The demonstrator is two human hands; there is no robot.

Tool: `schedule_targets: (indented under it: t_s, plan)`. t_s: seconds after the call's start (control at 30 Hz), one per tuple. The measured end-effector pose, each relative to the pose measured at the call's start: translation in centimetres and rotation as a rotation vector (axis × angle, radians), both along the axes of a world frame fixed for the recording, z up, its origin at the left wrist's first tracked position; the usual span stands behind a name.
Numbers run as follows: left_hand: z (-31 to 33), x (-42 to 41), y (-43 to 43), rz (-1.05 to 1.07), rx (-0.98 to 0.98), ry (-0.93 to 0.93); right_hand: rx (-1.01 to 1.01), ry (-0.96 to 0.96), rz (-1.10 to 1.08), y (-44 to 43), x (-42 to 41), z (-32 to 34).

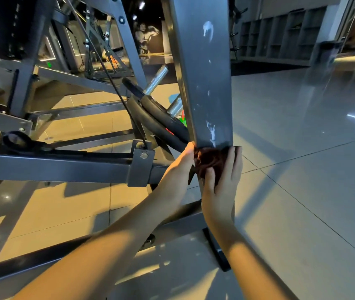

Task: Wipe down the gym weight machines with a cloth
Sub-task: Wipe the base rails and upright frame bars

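Both hands are holding a dark reddish-brown cloth (210,161) bunched against the near face of the weight machine's grey upright post (202,83), low down, just under a patch of white smears (212,133). The right hand (224,182) is wrapping the cloth from the post's right side, its grip closing on the fabric with the thumb pressing across the front. The left hand (178,167) is gripping the cloth at the post's left edge, its fingers hidden behind the steel, while black weight plates (161,118) are leaning just behind the post above the tiled floor (302,169).
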State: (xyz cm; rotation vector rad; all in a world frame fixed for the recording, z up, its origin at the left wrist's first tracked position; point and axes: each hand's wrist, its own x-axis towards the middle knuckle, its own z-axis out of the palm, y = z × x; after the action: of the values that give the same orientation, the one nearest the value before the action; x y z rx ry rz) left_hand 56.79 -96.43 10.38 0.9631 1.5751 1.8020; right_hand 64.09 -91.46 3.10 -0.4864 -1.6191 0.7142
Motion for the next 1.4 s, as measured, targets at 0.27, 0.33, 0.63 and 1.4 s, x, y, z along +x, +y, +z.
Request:
schedule_targets:
  t_s: [0.27,0.33,0.63,1.4]
  plan:
    - [0.1,-0.3,0.5,0.001,-0.006,-0.181,-0.082,0.063,-0.060,0.9,-0.8,4.2]
    - [0.2,-0.3,0.9,0.015,-0.015,-0.195,-0.047,0.039,-0.049,0.7,-0.7,3.3]
    - [1.6,0.0,-0.3,0.000,-0.084,-0.232,-0.300,0.113,-0.057,-0.8,0.1,3.7]
    - [2.1,1.2,-1.6,-0.131,-0.072,-0.113,-0.278,0.200,-0.221,-1.9,-1.9,5.5]
